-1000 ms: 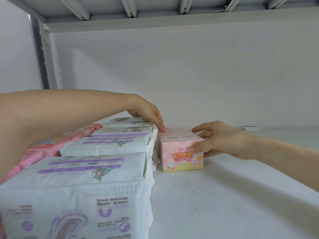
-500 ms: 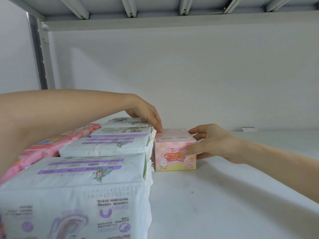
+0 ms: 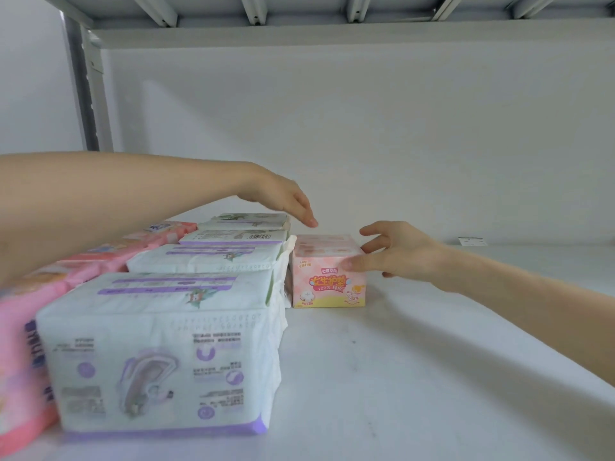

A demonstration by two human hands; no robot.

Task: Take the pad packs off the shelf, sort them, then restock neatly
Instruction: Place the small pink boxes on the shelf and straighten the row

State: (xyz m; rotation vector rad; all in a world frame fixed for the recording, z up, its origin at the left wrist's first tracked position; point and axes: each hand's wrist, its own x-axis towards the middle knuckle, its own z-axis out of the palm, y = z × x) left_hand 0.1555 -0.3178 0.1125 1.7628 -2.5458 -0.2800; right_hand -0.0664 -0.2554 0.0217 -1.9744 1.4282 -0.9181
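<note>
A small pink and yellow pad pack [image 3: 327, 277] stands on the white shelf [image 3: 416, 361], pressed against a row of white and purple pad packs [image 3: 166, 354]. My right hand [image 3: 392, 252] is beside its right face, thumb tip touching the upper front corner, fingers spread and loose. My left hand [image 3: 286, 201] hovers just above the back of the white row, fingers extended and holding nothing. Pink pad packs [image 3: 23, 334] lie in a row at the far left.
A grey metal upright [image 3: 86, 91] stands at the back left and the upper shelf's underside [image 3: 299, 11] spans overhead. A small white label [image 3: 472, 241] lies at the back right. The white back wall closes the shelf.
The small pink pack slid left against the white row. My left hand lifted off the packs, and my right hand loosened its grip to a thumb touch.
</note>
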